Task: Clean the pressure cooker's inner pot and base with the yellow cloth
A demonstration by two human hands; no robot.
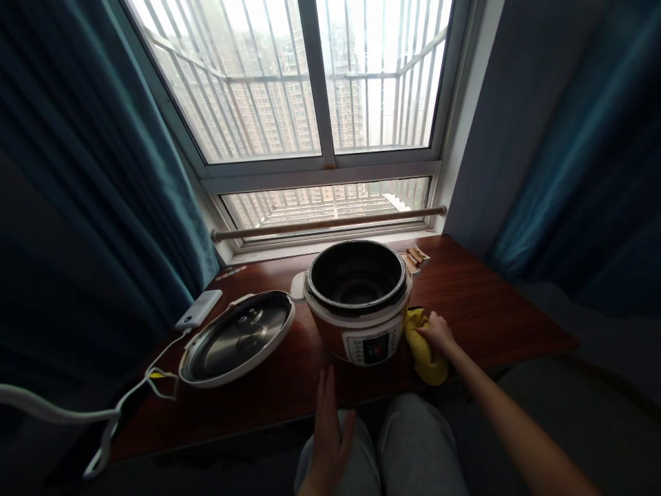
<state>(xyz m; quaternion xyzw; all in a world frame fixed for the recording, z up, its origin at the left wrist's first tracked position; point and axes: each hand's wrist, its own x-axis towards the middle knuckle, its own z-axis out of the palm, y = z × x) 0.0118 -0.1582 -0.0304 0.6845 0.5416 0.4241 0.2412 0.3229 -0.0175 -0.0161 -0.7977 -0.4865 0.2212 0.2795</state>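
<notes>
A rice cooker (pixel 330 331) stands upright on the wooden table without its lid, and its dark inner pot (pixel 356 272) shows from above. My right hand (pixel 438 333) grips a yellow cloth (pixel 429 355) at the cooker's right side, low down by the table's front edge. The fingers of my left hand (pixel 330 430) are stretched out, with the thumb apart and nothing held. That hand hovers over my knee, just in front of the cooker. Left of the cooker lies its detached lid (pixel 253 331), inner metal face up.
A white power bank (pixel 199 308) with a white cable (pixel 124 399) sits at the table's left side. Behind the cooker, small wooden pieces (pixel 417 256) lie near the window. A rail (pixel 330 224) crosses the window, and blue curtains (pixel 103 138) hang on both sides.
</notes>
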